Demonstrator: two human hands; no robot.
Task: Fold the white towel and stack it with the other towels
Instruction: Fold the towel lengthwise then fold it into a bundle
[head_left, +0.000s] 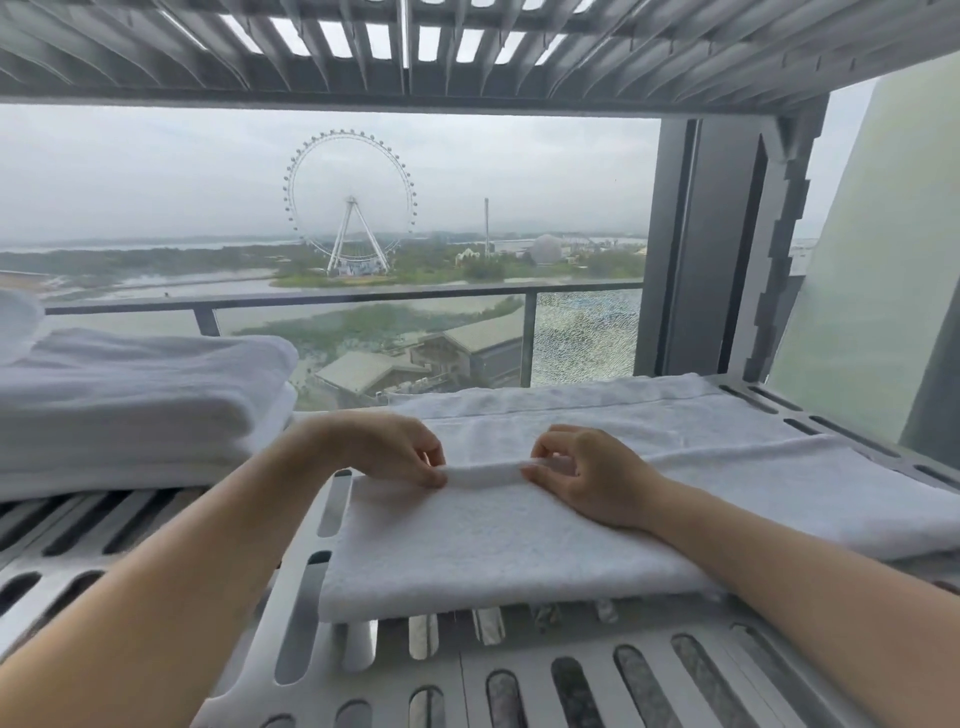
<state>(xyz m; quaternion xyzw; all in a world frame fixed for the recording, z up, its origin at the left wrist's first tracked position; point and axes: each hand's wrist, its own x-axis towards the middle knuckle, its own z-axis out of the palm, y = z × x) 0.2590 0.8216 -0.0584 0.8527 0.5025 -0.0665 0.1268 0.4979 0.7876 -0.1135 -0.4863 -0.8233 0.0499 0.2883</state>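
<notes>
Left hand (395, 452) and right hand (587, 478) each pinch the raised fold edge of the white towel (467, 551), which lies partly folded on the slatted shelf (519, 686). Folding seems not finished; moving it onto the towel stack (140, 395) at the left remains.

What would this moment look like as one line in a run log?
step: folding | left hand: pinches white towel fold | right hand: pinches same fold | other towels: stacked at left
</notes>
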